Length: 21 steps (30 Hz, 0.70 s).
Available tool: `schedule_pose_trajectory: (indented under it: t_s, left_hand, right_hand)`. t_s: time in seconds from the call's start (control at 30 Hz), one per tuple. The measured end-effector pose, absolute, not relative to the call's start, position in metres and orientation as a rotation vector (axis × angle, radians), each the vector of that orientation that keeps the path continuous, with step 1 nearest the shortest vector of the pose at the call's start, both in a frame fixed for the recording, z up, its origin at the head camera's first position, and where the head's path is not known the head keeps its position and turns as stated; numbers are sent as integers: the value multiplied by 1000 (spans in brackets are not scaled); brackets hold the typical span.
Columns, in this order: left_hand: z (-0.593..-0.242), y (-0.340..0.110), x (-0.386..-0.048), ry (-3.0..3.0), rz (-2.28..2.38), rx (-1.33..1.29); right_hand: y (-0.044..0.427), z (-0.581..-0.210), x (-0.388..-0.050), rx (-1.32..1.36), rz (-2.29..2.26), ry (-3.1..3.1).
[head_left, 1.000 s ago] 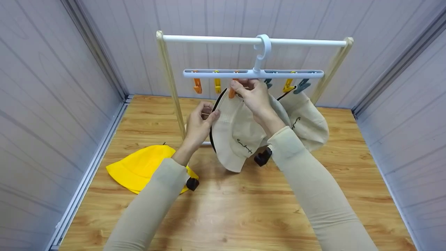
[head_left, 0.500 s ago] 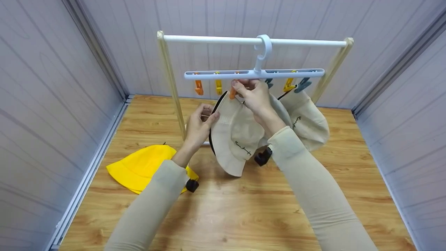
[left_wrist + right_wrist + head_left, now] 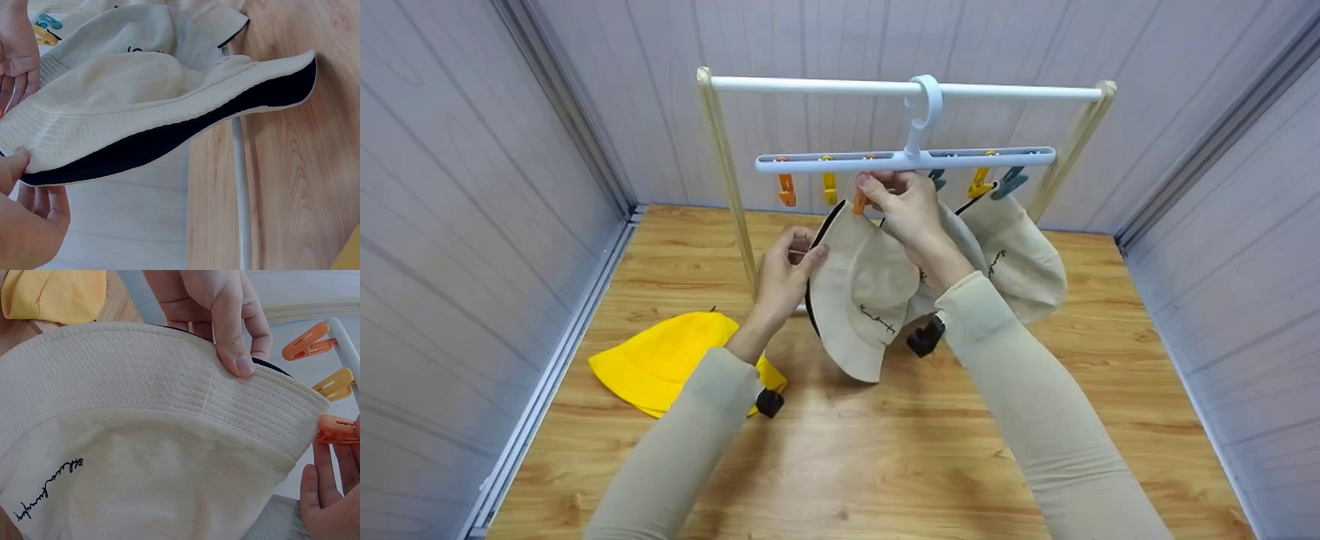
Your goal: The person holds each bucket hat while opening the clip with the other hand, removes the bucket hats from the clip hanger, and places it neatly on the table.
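A cream bucket hat (image 3: 877, 281) with a dark underside and black script hangs below the white clip hanger (image 3: 840, 163). My left hand (image 3: 781, 274) pinches its brim at the left, thumb on the cream side, as the left wrist view shows. Up at the hanger, my right hand (image 3: 913, 214) pinches an orange clothes peg (image 3: 860, 199). In the right wrist view that orange peg (image 3: 337, 430) meets the brim's upper corner; whether it bites the cloth I cannot tell. Behind the right hand hangs a grey hat (image 3: 964, 232), partly hidden.
Another cream hat (image 3: 1024, 262) hangs at the right from a grey peg (image 3: 1009, 182) and a yellow peg (image 3: 979, 182). Free pegs dangle at the hanger's left. A rack with a white rod (image 3: 825, 86) carries the hanger. A yellow hat (image 3: 660, 360) lies on the wooden floor.
My left hand has moved slightly down and left with the brim, and the hat's lower edge has dropped a little. The right hand stays at the orange peg.
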State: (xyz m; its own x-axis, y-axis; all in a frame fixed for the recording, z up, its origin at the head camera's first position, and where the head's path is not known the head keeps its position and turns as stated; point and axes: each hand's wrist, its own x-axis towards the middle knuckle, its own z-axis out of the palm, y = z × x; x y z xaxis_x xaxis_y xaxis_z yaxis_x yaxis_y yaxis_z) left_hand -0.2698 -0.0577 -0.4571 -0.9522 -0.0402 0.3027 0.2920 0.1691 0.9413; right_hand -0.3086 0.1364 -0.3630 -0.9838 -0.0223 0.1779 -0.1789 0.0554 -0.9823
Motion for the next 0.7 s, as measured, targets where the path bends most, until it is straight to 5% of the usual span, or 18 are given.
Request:
schedule_pose_trajectory:
  t_s: [0.7]
  left_hand:
    - [-466, -66, -266, -2193, -1862, -231]
  right_hand:
    - [137, -363, -309, 216, 2045, -2217]
